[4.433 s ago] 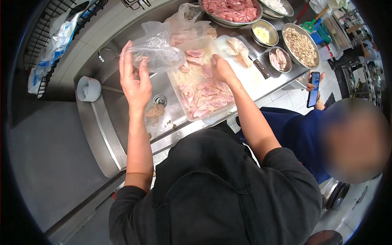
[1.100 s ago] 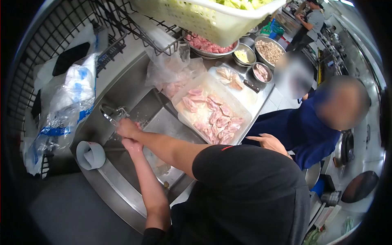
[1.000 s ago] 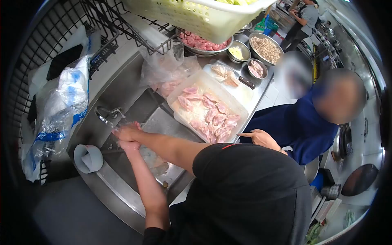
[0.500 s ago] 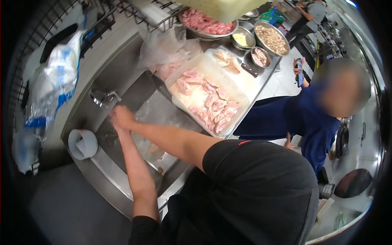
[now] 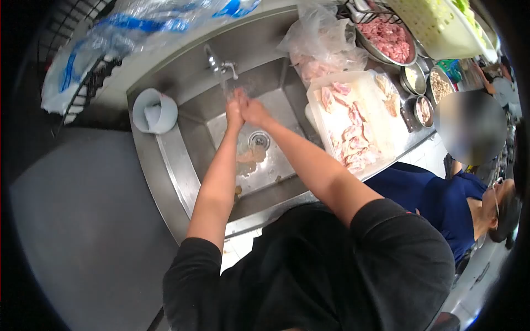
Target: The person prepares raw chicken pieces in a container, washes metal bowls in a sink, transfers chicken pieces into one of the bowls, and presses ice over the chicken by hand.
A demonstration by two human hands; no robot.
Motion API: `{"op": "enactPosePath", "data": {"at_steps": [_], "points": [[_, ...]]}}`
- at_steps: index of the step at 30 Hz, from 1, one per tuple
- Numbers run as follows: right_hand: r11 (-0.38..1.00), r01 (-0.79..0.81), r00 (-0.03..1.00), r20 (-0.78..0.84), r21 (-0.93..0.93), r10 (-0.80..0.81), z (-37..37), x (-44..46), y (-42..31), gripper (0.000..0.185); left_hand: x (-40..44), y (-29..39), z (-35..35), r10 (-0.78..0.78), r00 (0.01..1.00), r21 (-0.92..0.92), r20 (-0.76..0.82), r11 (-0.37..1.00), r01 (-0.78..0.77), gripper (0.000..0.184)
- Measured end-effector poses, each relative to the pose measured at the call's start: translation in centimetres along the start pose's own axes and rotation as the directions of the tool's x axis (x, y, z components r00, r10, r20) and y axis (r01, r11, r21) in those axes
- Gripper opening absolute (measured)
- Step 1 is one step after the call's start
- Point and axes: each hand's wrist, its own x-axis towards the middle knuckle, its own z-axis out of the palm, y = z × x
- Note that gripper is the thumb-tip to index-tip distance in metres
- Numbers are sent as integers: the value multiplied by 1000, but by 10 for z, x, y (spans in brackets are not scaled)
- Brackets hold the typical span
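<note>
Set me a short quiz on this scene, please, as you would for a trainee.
1. Where are the left hand and right hand? A) in the meat tub; B) by the faucet; C) on the knife.
2. True or false: the knife lies between the meat tub and the small bowl of meat.
3. Fill in: the leaves in the basket are ____ in colour.
Key: 1 B; 2 true; 3 green.

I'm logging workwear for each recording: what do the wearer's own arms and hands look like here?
The left hand and right hand are gloveless, with no watch visible. Short black sleeves leave the forearms uncovered; one has a small red mark. Rings can't be made out.
</note>
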Motion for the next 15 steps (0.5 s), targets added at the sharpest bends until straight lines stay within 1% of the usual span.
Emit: {"op": "enactPosePath", "data": {"at_steps": [1, 2, 3, 4, 5, 6, 7, 8, 9, 11, 12, 13, 14, 15], "points": [[995, -22, 998, 58, -100, 28, 1, -5, 26, 53, 2, -2, 1, 21, 1000, -15, 2, 1000, -21, 40], [979, -46, 992, 109, -200, 69, 1, -11, 51, 50, 6, -6, 1, -214, 972, -112, 101, 968, 225, 37], [962, -15, 989, 141, -272, 55, 1, -20, 73, 46, 13, -9, 2, -422, 877, -175, 228, 869, 464, 38], [940, 14, 984, 172, -340, 47, 1, -33, 90, 42, 29, -12, 2, -572, 758, -328, 312, 684, 652, 39], [929, 29, 965, 252, -369, 70, -3, -47, 101, 41, 54, -10, 0, -668, 608, -435, 429, 436, 787, 42], [917, 48, 941, 326, -397, 91, -10, -61, 108, 40, 78, 6, -11, -660, 552, -422, 511, 367, 829, 39], [909, 130, 920, 390, -397, 39, -18, -76, 108, 40, 100, 18, -22, -641, 495, -400, 587, 302, 865, 37], [894, 213, 892, 453, -393, -13, -26, -91, 103, 40, 116, 3, -15, -633, 411, -308, 657, 272, 912, 36], [855, 167, 821, 549, -491, 155, -35, -105, 87, 52, 135, -18, -6, -623, 324, -211, 712, 250, 945, 36], [968, 51, 764, 634, -247, 121, -43, -125, 77, 44, 177, -42, -12, -399, 216, -157, 891, 176, 972, 36], [976, 219, 773, 614, -22, -159, -22, -135, 106, 42, 184, -30, -8, -381, 242, -175, 892, 202, 963, 36], [898, 395, 718, 546, 193, -433, -8, -131, 136, 40, 187, -15, -7, -420, 175, -215, 890, -49, 975, 35], [949, 314, 744, 631, -38, -221, -30, -135, 111, 39, 188, -8, -14, -452, 108, -264, 886, -299, 917, 35], [934, 234, 747, 664, -269, 4, -54, -153, 78, 40, 180, -4, -18, -439, 192, -313, 878, -221, 924, 34]]}}
